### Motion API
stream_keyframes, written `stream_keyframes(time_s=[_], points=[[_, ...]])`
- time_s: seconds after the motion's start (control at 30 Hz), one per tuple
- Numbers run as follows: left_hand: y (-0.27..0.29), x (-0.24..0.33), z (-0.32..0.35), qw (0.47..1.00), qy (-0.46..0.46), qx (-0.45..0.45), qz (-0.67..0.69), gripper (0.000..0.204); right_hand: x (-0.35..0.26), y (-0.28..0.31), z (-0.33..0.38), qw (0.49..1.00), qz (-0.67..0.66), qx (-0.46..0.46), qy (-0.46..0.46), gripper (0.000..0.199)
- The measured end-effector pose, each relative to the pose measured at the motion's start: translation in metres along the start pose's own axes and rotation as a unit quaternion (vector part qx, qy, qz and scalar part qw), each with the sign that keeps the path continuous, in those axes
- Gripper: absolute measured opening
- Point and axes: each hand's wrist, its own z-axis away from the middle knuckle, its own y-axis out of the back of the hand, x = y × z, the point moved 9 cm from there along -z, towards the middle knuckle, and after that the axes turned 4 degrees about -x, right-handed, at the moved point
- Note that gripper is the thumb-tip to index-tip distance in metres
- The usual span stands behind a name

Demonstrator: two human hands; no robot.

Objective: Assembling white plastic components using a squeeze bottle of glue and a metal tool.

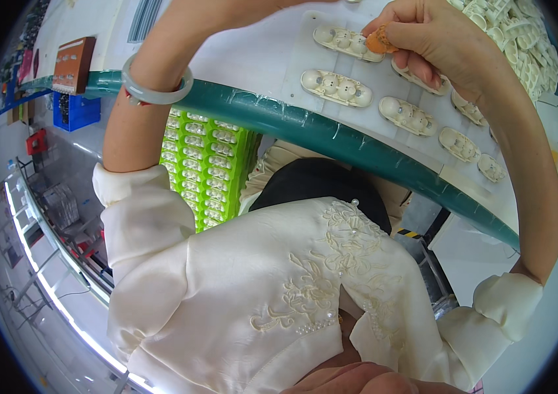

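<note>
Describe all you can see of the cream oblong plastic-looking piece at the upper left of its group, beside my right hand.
The cream oblong plastic-looking piece has rounded ends, a rim, and a row of pale, shiny, rounded features along its length. It lies flat on the white work surface, slanting down toward the picture's right. Its right end is near the right hand and the small orange item there; whether either touches it is unclear.

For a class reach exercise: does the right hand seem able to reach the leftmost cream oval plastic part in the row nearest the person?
Probably yes: nothing covers the leftmost cream oval plastic part, and the right hand is close by, though possibly pinching something orange.
</note>
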Motion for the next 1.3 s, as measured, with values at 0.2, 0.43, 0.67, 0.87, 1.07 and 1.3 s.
stream_keyframes(time_s=[0.2,0.43,0.67,0.87,1.07,1.3], points=[[-0.011,-0.003,0.018,0.998,0.044,-0.026,-0.039,0.012,0.007,0.003,0.000,0.999,-0.028,0.024,-0.037,0.014],[-0.022,-0.011,0.021,0.995,0.062,-0.052,-0.061,0.005,0.007,0.001,-0.002,1.000,-0.020,0.013,-0.019,0.014],[-0.027,0.002,0.015,0.988,0.013,-0.047,-0.147,0.007,0.002,0.001,-0.003,0.999,0.027,-0.022,-0.016,0.014],[-0.028,0.002,0.015,0.989,0.043,-0.042,-0.133,0.007,-0.012,-0.001,-0.008,0.998,0.052,-0.010,0.020,0.013],[-0.029,0.000,0.013,0.990,0.040,-0.045,-0.129,0.007,-0.007,0.000,-0.020,0.999,0.032,-0.018,0.017,0.013],[0.041,0.000,0.021,0.984,0.078,0.155,-0.042,0.010,-0.013,0.000,-0.018,0.999,0.035,-0.023,0.022,0.014]])
